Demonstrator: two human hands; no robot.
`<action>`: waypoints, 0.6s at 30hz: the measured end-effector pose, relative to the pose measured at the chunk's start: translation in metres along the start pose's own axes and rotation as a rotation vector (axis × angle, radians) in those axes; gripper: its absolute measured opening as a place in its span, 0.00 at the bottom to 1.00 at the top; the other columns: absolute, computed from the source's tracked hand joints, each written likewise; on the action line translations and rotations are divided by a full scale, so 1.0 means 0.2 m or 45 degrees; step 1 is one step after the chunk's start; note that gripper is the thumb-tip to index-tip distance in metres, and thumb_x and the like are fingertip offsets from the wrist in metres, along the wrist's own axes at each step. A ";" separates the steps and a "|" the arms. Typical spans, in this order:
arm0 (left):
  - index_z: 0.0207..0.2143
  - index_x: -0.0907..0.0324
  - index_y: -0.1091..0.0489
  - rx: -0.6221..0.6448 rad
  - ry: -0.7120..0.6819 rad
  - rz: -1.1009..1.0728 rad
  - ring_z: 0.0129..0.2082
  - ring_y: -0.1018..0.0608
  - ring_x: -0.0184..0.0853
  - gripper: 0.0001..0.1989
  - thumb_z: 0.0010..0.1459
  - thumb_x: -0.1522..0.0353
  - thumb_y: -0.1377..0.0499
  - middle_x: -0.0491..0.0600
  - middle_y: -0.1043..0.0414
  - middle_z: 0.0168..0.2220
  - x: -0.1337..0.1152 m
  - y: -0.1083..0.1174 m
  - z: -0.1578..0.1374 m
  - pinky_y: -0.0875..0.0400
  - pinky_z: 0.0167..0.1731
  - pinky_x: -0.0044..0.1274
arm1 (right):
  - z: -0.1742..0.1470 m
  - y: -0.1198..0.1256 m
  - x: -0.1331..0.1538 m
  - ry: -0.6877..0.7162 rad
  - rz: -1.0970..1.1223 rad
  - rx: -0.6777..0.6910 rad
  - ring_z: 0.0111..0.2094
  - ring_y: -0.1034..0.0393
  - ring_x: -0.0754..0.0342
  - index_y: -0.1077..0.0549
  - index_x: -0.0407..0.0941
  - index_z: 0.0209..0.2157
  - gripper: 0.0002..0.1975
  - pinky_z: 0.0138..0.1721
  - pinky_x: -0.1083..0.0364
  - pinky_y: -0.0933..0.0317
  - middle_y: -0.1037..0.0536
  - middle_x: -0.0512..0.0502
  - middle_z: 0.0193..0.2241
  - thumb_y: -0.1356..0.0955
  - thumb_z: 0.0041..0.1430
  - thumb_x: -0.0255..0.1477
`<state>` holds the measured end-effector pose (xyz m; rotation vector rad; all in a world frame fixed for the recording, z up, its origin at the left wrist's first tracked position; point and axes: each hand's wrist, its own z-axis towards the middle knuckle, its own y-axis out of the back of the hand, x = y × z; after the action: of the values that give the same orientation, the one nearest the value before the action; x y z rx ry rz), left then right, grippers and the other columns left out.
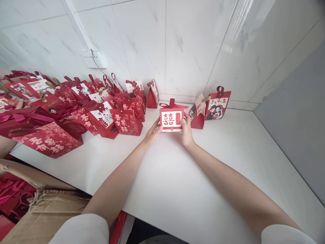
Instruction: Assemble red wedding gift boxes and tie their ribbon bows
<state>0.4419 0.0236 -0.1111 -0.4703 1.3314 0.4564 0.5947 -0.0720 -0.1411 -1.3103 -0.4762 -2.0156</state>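
Note:
A small red-and-white gift box (171,120) with red characters on its front and a ribbon bow on top is gripped from both sides over the white table. My left hand (153,131) closes on its left side, thumb on the front. On the right side, my right hand (187,131) holds it in the same way. Just beyond my right hand stand a gift box with a cream tag (198,115) and a red gift box (217,106) with a cartoon couple on it. To the left of my left hand is a red gift box (127,122) with white characters.
Many red gift boxes (50,139) crowd the left of the white table (162,189). An open cardboard box (50,213) full of red items stands at lower left. Behind are a tiled wall (142,44) and a socket (93,60) with a cable. Part of another person's arm (6,146) shows at far left.

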 end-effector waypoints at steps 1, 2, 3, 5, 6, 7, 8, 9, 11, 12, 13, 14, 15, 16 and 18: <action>0.60 0.49 0.37 -0.003 0.004 -0.010 0.60 0.33 0.54 0.32 0.54 0.52 0.39 0.50 0.37 0.62 0.00 0.00 0.00 0.35 0.56 0.42 | 0.00 0.00 0.00 0.004 -0.013 0.008 0.58 0.38 0.47 0.43 0.49 0.58 0.25 0.56 0.46 0.39 0.35 0.40 0.56 0.43 0.65 0.47; 0.60 0.49 0.37 -0.007 0.009 -0.020 0.60 0.32 0.53 0.32 0.54 0.53 0.38 0.50 0.36 0.61 0.00 0.00 0.00 0.35 0.56 0.42 | 0.00 0.00 0.00 0.006 -0.029 0.014 0.58 0.38 0.47 0.44 0.49 0.58 0.25 0.56 0.46 0.39 0.35 0.40 0.56 0.44 0.66 0.47; 0.60 0.50 0.37 -0.008 0.011 -0.029 0.59 0.32 0.53 0.32 0.54 0.53 0.38 0.50 0.35 0.61 0.00 0.00 0.00 0.35 0.56 0.42 | 0.00 0.00 0.00 0.007 -0.042 0.016 0.58 0.38 0.47 0.44 0.49 0.59 0.25 0.56 0.46 0.39 0.35 0.40 0.56 0.44 0.66 0.47; 0.60 0.50 0.37 -0.003 0.007 -0.028 0.59 0.32 0.53 0.32 0.54 0.53 0.38 0.50 0.34 0.60 0.01 0.00 0.00 0.35 0.55 0.42 | 0.00 0.00 0.01 0.005 -0.044 0.010 0.59 0.39 0.47 0.44 0.49 0.59 0.25 0.56 0.45 0.39 0.35 0.40 0.56 0.44 0.66 0.47; 0.61 0.50 0.38 0.003 0.006 -0.020 0.59 0.32 0.52 0.32 0.55 0.53 0.39 0.51 0.34 0.60 0.01 0.00 0.00 0.35 0.55 0.41 | -0.01 0.00 0.01 0.000 -0.031 0.005 0.59 0.39 0.46 0.43 0.49 0.58 0.25 0.57 0.45 0.39 0.35 0.40 0.56 0.44 0.66 0.47; 0.61 0.50 0.38 0.005 0.008 -0.011 0.59 0.31 0.52 0.32 0.55 0.53 0.39 0.51 0.34 0.60 0.01 0.00 0.00 0.35 0.55 0.41 | -0.01 0.00 0.01 -0.005 -0.013 0.003 0.59 0.39 0.46 0.43 0.49 0.58 0.25 0.57 0.45 0.40 0.35 0.40 0.56 0.43 0.66 0.47; 0.61 0.50 0.37 0.003 0.010 -0.003 0.59 0.31 0.52 0.32 0.55 0.53 0.39 0.51 0.34 0.60 0.01 0.00 0.00 0.35 0.55 0.41 | -0.01 0.00 0.01 -0.010 0.004 0.005 0.59 0.39 0.46 0.43 0.50 0.58 0.25 0.57 0.44 0.40 0.35 0.40 0.56 0.43 0.65 0.47; 0.60 0.50 0.37 -0.002 0.012 0.002 0.59 0.31 0.52 0.32 0.55 0.53 0.39 0.51 0.33 0.60 0.01 0.00 0.00 0.35 0.55 0.41 | -0.01 0.00 0.01 -0.012 0.014 0.006 0.59 0.39 0.46 0.43 0.50 0.58 0.25 0.58 0.44 0.41 0.35 0.40 0.56 0.43 0.65 0.47; 0.60 0.50 0.37 -0.006 0.011 0.007 0.58 0.31 0.52 0.32 0.55 0.52 0.39 0.52 0.33 0.59 0.00 0.00 0.00 0.35 0.55 0.42 | -0.01 0.00 0.01 0.000 0.006 0.005 0.59 0.40 0.46 0.43 0.50 0.59 0.25 0.58 0.43 0.42 0.36 0.40 0.57 0.43 0.66 0.47; 0.60 0.51 0.37 -0.005 0.007 0.006 0.58 0.31 0.52 0.32 0.55 0.52 0.39 0.52 0.33 0.59 0.00 0.00 0.00 0.35 0.55 0.42 | -0.01 0.00 0.01 0.008 -0.006 0.004 0.59 0.40 0.46 0.44 0.50 0.59 0.25 0.58 0.43 0.42 0.36 0.40 0.57 0.43 0.66 0.47; 0.60 0.51 0.37 -0.001 0.004 0.002 0.58 0.30 0.53 0.32 0.55 0.52 0.39 0.52 0.33 0.59 0.00 0.00 0.00 0.35 0.55 0.42 | -0.01 0.00 0.01 0.015 -0.015 0.002 0.59 0.41 0.46 0.43 0.50 0.59 0.25 0.58 0.43 0.42 0.37 0.40 0.57 0.43 0.66 0.47; 0.60 0.51 0.37 0.001 0.006 -0.002 0.58 0.31 0.53 0.32 0.55 0.52 0.39 0.52 0.34 0.60 0.00 0.00 0.00 0.35 0.55 0.42 | -0.01 0.00 0.01 0.021 -0.018 -0.001 0.59 0.41 0.46 0.43 0.50 0.59 0.25 0.59 0.43 0.42 0.37 0.41 0.57 0.43 0.66 0.47; 0.60 0.50 0.37 0.000 0.012 -0.002 0.58 0.31 0.53 0.32 0.55 0.52 0.39 0.51 0.34 0.60 0.00 0.00 0.00 0.35 0.55 0.42 | 0.00 0.00 0.01 0.024 -0.014 -0.002 0.59 0.41 0.46 0.43 0.50 0.59 0.25 0.59 0.43 0.42 0.37 0.41 0.58 0.43 0.65 0.47; 0.60 0.50 0.37 -0.008 0.019 0.002 0.59 0.31 0.52 0.31 0.55 0.53 0.39 0.51 0.35 0.60 0.01 0.00 0.00 0.35 0.55 0.41 | 0.00 0.00 0.01 0.029 -0.008 -0.001 0.59 0.41 0.46 0.43 0.50 0.59 0.25 0.59 0.43 0.43 0.37 0.41 0.58 0.42 0.65 0.47; 0.59 0.50 0.36 -0.037 0.023 0.026 0.60 0.33 0.52 0.30 0.56 0.54 0.39 0.50 0.35 0.61 0.02 0.00 0.00 0.37 0.57 0.41 | 0.00 0.01 0.01 0.064 -0.006 0.018 0.60 0.41 0.46 0.44 0.51 0.60 0.26 0.60 0.43 0.43 0.38 0.40 0.59 0.42 0.65 0.46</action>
<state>0.4431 0.0243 -0.1158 -0.4865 1.3494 0.4896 0.5949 -0.0736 -0.1403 -1.2479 -0.4699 -2.0402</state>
